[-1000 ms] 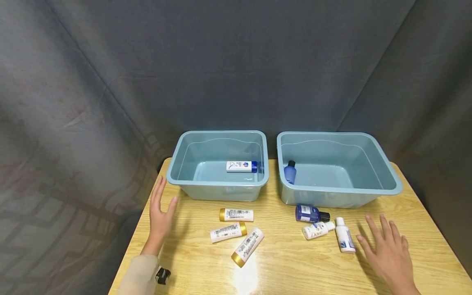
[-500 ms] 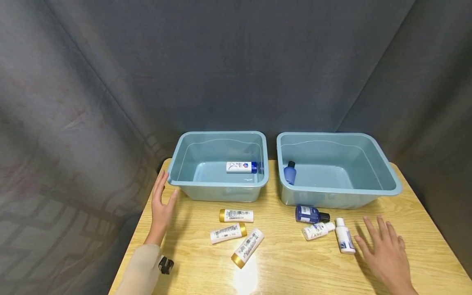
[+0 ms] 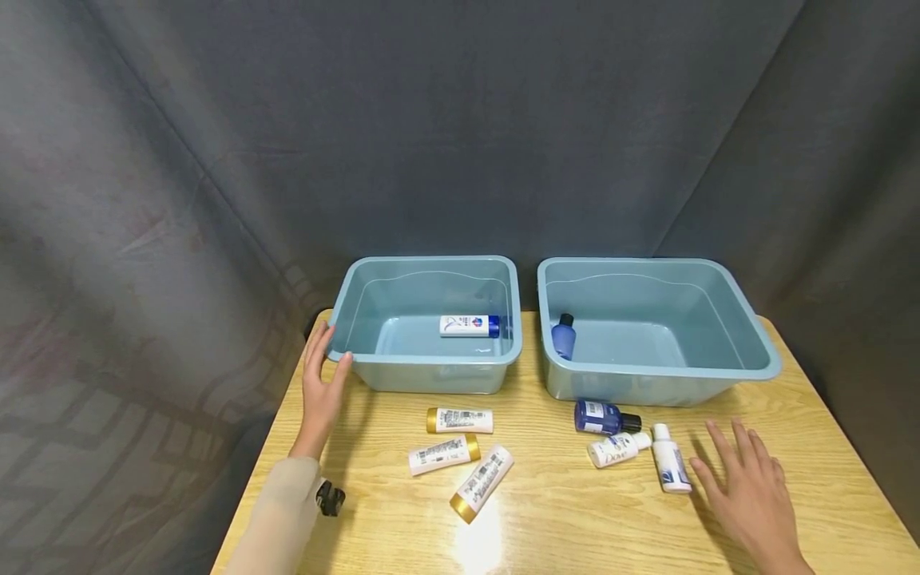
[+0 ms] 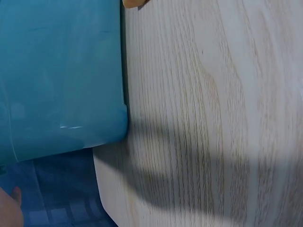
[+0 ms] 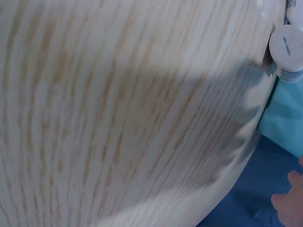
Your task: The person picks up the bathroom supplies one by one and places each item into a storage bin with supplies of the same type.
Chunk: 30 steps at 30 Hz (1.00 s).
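My left hand (image 3: 323, 395) is at the front left corner of the left blue-grey bin (image 3: 424, 359), fingers straight and thumb spread. Its fingertips overlap the rim; whether they touch it I cannot tell. A white bottle with a blue cap (image 3: 465, 325) lies inside that bin. My right hand (image 3: 753, 499) hovers palm down, fingers spread, right of a white bottle with a blue-marked label (image 3: 672, 461). Beside that lie a white Dove bottle (image 3: 616, 451) and a dark blue bottle with a black cap (image 3: 600, 417). Neither hand holds anything.
Three white tubes with gold caps (image 3: 460, 420) lie on the wooden table (image 3: 561, 519) before the left bin. The right bin (image 3: 661, 372) contains a blue bottle with a black cap (image 3: 565, 339). Dark curtains (image 3: 460, 128) hang behind the table.
My left hand has moved forward and slightly right, up to the left bin's corner. The right hand has shifted only a little left. The bottles and tubes stay where they were.
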Motion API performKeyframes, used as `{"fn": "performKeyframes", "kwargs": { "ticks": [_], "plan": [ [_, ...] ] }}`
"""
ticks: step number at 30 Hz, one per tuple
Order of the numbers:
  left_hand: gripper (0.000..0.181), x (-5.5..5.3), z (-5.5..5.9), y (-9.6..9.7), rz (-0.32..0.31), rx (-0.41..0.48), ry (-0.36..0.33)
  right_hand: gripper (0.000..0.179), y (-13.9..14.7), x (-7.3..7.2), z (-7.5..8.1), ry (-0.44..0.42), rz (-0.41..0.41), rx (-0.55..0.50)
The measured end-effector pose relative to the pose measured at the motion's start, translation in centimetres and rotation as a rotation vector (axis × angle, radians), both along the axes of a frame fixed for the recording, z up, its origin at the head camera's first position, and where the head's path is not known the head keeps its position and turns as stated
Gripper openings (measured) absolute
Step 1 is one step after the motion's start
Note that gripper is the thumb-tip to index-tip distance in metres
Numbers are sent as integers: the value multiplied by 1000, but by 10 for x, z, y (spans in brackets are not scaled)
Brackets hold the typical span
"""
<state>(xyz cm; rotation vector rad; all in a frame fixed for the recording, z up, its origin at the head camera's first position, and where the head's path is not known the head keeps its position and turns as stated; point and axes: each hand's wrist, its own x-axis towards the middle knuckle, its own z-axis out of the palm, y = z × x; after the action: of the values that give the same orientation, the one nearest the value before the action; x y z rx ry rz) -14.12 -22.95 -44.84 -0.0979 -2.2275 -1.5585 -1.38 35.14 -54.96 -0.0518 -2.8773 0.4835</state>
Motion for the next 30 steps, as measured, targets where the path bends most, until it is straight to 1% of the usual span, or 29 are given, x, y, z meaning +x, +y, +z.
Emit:
{"fn": "performKeyframes", "kwargs": {
  "ticks": [3, 7, 9, 13, 21, 23, 27, 30],
  "plan": [
    [52, -7, -12, -6, -2, -4, 2, 67, -1, 0, 1, 17, 6, -14],
    [51, -17, -30, -15, 19, -22, -7, 66, -2, 0, 2, 42, 18, -31],
    [51, -20, -34, -17, 29, -27, -12, 65, -2, 0, 3, 53, 27, -37],
    [50, -23, -36, -18, 42, -27, -16, 65, -3, 0, 4, 77, 44, -49],
    [48, -22, -24, -12, 32, 24, -12, 63, -7, 0, 5, 120, 77, -68],
    [47, -23, -25, -13, 40, 15, -14, 62, -8, 0, 5, 138, 90, -74],
    [46, -26, -31, -16, 61, -15, -19, 61, -10, 0, 6, 187, 131, -84],
    [47, -28, -35, -18, 61, -15, -16, 60, -13, 0, 7, 211, 161, -93]
  ]
}}
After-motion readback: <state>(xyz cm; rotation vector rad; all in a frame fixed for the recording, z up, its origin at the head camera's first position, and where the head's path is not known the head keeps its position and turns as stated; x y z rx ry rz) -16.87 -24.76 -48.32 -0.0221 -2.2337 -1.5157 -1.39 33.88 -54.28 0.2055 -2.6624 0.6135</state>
